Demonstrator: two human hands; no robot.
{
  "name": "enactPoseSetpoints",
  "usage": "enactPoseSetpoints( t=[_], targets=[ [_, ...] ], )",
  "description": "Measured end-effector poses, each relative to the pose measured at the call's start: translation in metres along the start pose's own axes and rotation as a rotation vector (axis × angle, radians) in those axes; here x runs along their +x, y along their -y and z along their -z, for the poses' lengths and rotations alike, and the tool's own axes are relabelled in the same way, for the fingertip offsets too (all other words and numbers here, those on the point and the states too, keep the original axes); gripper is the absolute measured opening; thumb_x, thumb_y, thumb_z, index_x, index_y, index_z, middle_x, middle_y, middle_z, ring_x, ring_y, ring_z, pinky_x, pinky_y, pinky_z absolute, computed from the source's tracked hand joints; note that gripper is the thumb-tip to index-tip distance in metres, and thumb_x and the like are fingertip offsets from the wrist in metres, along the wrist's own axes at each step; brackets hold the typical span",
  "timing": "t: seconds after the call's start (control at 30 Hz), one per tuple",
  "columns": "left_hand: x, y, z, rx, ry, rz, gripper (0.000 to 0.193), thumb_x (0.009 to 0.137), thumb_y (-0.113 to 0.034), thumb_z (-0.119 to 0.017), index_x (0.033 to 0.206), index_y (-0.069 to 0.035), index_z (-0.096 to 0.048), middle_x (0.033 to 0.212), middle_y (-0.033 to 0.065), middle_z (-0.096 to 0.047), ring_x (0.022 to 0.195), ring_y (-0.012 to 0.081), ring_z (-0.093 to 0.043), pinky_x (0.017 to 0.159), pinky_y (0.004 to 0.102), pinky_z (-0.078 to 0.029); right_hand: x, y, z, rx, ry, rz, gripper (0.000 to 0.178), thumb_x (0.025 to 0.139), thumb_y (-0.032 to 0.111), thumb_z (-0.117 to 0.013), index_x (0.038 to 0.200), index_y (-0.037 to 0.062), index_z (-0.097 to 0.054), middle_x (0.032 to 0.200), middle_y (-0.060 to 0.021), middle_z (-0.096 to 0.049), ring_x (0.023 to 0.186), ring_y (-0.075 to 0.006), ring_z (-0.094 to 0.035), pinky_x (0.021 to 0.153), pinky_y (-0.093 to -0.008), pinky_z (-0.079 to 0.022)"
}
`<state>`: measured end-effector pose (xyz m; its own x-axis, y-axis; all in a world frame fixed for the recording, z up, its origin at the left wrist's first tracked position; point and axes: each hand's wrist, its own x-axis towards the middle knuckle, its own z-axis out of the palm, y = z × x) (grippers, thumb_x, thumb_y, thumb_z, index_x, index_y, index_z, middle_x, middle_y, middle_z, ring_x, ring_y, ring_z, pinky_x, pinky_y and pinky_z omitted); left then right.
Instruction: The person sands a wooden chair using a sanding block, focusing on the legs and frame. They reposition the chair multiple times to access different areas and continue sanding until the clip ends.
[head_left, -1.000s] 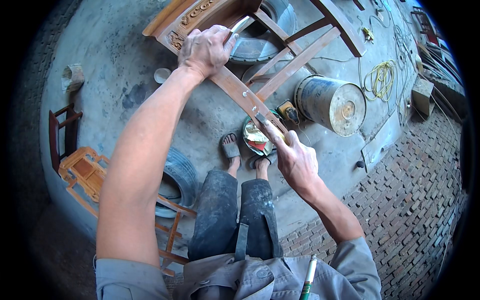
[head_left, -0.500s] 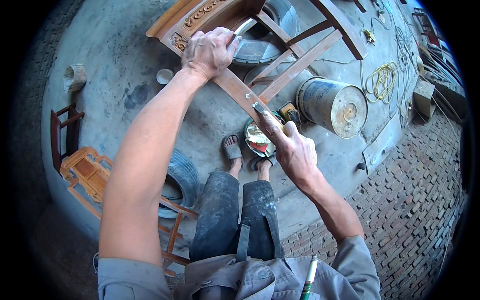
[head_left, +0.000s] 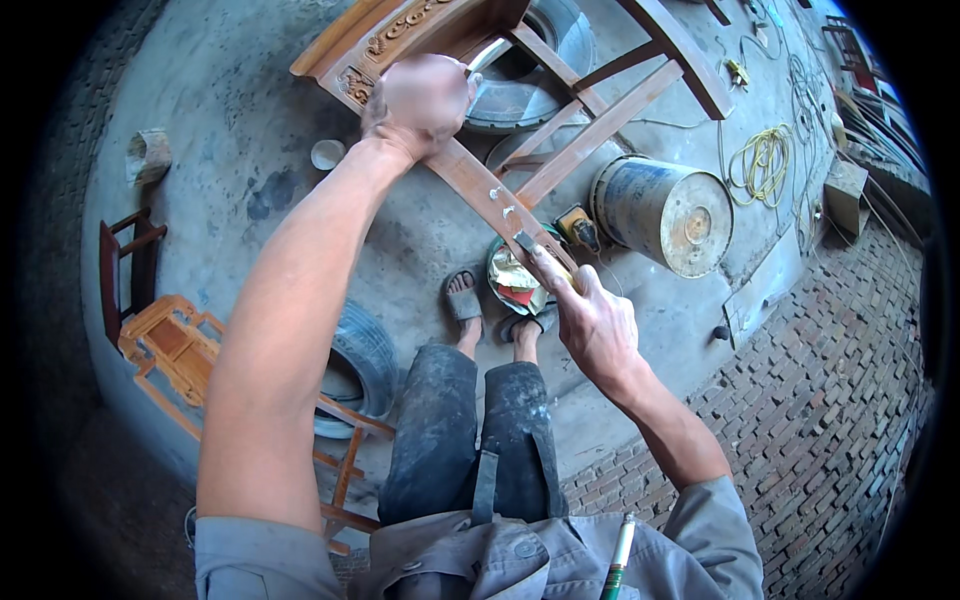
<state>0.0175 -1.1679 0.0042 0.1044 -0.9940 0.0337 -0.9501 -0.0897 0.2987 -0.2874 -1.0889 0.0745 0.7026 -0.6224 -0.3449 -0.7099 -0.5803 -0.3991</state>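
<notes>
A brown wooden chair (head_left: pixel 590 140) with a carved panel lies tipped over a tyre. My left hand (head_left: pixel 425 100), its fingers blurred, is closed around one of the chair's long legs (head_left: pixel 465 178). Beside that hand sticks out a pale flat piece (head_left: pixel 488 54); whether it is held I cannot tell. My right hand (head_left: pixel 597 320) grips a putty knife (head_left: pixel 525 241) with a narrow metal blade, index finger stretched along it. The blade lies against the leg near its lower end. Small white dabs of filler (head_left: pixel 507 210) sit on the wood just above the blade.
Under the leg stands a round container (head_left: pixel 512 275) of paper scraps, by my feet. A large bucket (head_left: pixel 665 215) lies on its side to the right, beside a yellow-and-black power tool (head_left: pixel 577 227). Another tyre (head_left: pixel 365 360) and an orange-brown chair (head_left: pixel 180 345) are at left.
The putty knife and my right hand have shifted slightly down the leg, away from the white dabs. My left hand and the chair have stayed nearly in place.
</notes>
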Motion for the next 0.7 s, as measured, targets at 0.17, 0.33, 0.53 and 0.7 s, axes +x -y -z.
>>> enactPoseSetpoints(
  t=[0.17, 0.33, 0.53, 0.7],
  targets=[
    [0.000, 0.002, -0.006, -0.018, -0.078, -0.038, 0.033, 0.098, -0.036, -0.052, 0.106, -0.010, -0.069, 0.105, 0.0104, -0.070, 0.089, 0.0332, -0.067, 0.085, 0.0432, -0.050, 0.005, 0.001, -0.001, -0.020, 0.012, -0.016, 0.077, 0.078, 0.005, -0.062, 0.149, 0.0278, -0.039, 0.098, -0.0147, -0.057, 0.068, -0.0321, -0.066, 0.054, -0.0428, -0.054],
    [0.000, 0.008, -0.009, -0.066, -0.122, -0.067, 0.036, 0.099, -0.037, -0.050, 0.112, -0.008, -0.068, 0.110, 0.0113, -0.069, 0.091, 0.0342, -0.066, 0.086, 0.0431, -0.049, 0.002, 0.001, 0.002, 0.010, 0.031, -0.011, 0.079, 0.079, 0.005, -0.062, 0.150, 0.0283, -0.037, 0.100, -0.0155, -0.058, 0.069, -0.0333, -0.066, 0.054, -0.0433, -0.054],
    [-0.003, 0.005, -0.010, -0.065, -0.153, -0.083, 0.035, 0.099, -0.037, -0.051, 0.110, -0.008, -0.068, 0.108, 0.0108, -0.069, 0.090, 0.0338, -0.067, 0.085, 0.0426, -0.049, -0.005, -0.001, -0.001, 0.010, 0.020, -0.017, 0.075, 0.081, 0.005, -0.060, 0.149, 0.0274, -0.039, 0.101, -0.0162, -0.058, 0.070, -0.0342, -0.067, 0.054, -0.0440, -0.054],
    [-0.001, 0.004, -0.008, -0.007, -0.057, -0.049, 0.035, 0.099, -0.036, -0.051, 0.110, -0.008, -0.068, 0.108, 0.0105, -0.069, 0.090, 0.0330, -0.067, 0.085, 0.0422, -0.049, 0.020, 0.004, -0.002, -0.036, -0.023, -0.017, 0.073, 0.082, 0.006, -0.060, 0.148, 0.0271, -0.040, 0.102, -0.0154, -0.058, 0.070, -0.0321, -0.067, 0.053, -0.0423, -0.054]
  ],
)
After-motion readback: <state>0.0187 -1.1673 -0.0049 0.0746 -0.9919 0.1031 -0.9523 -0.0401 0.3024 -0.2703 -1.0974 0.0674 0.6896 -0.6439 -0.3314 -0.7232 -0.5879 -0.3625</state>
